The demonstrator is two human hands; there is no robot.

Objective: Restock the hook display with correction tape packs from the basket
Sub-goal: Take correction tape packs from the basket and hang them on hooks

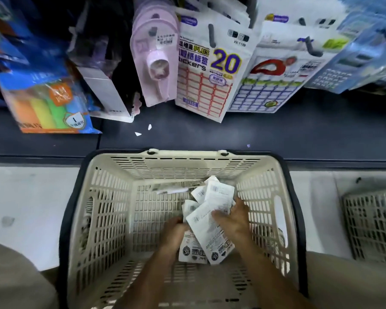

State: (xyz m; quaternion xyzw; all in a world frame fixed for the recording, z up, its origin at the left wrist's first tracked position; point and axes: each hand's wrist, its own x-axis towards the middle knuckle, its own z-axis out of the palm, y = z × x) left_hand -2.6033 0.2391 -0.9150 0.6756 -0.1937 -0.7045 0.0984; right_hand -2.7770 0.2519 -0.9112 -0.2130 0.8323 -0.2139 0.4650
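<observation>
Both hands are down inside the cream plastic basket (107,210), which stands on the pale floor against the dark base shelf (276,134) of the display. The left hand (175,230) has its fingers curled under a bundle of white correction tape packs (202,228), gripping it from the left. The right hand (233,216) lies over the same bundle from the right, thumb on top of the front pack and fingers wrapped behind. The bundle sits near the middle of the basket, fanned out, printed backs with barcodes facing up. 1 more pack (176,188) lies loose on the basket bottom near the far wall, apart from the hands.

Above the shelf, goods hang on hooks: pink correction tape packs (157,61) just left of a white sticker pack marked 20 (206,70), then a label sheet pack with a red logo (267,79). A pack of coloured sticky notes (47,101) hangs at the far left. A 2nd basket (372,221) stands at the right edge.
</observation>
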